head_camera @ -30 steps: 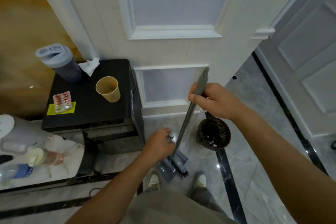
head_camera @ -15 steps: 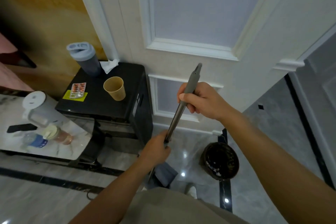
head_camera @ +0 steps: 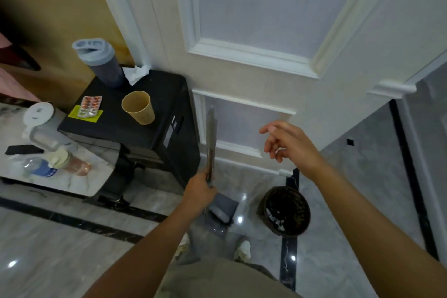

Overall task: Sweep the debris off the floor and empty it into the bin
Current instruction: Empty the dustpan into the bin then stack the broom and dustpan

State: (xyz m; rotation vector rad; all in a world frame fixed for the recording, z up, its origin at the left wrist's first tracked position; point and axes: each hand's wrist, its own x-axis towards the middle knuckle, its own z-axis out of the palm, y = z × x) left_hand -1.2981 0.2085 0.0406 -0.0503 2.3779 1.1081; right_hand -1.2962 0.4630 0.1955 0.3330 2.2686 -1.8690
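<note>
The round dark bin [head_camera: 286, 210] stands on the shiny grey floor [head_camera: 358, 164], close to the white panelled wall [head_camera: 242, 72]. White bits [head_camera: 273, 218] lie inside it. Just left of the bin is the grey dustpan [head_camera: 223, 208], low by the floor, with a small gap between the two. A long grey handle [head_camera: 211, 138] goes up from the dustpan, almost straight, near the wall. The left hand [head_camera: 200, 192] grips the low part of this handle with its fingers curled round it. The right hand [head_camera: 289, 144] is up above the bin, with its fingers loose and spread, and it holds nothing. Right of the bin the floor stretches wide, out to a black stripe [head_camera: 411, 176]. Further left of the bin a black cabinet [head_camera: 135, 133] sticks out from the wall, so the room on that side is tight. On its top surface stand a paper cup [head_camera: 138, 107], a pill pack [head_camera: 90, 103], a shaker bottle [head_camera: 100, 63] and a crumpled tissue [head_camera: 135, 74]. A small label [head_camera: 169, 134] on the cabinet's side is too blurry to read. Nearer than the bin, by the bottom of the view, are the person's pale shoes [head_camera: 243, 248].
</note>
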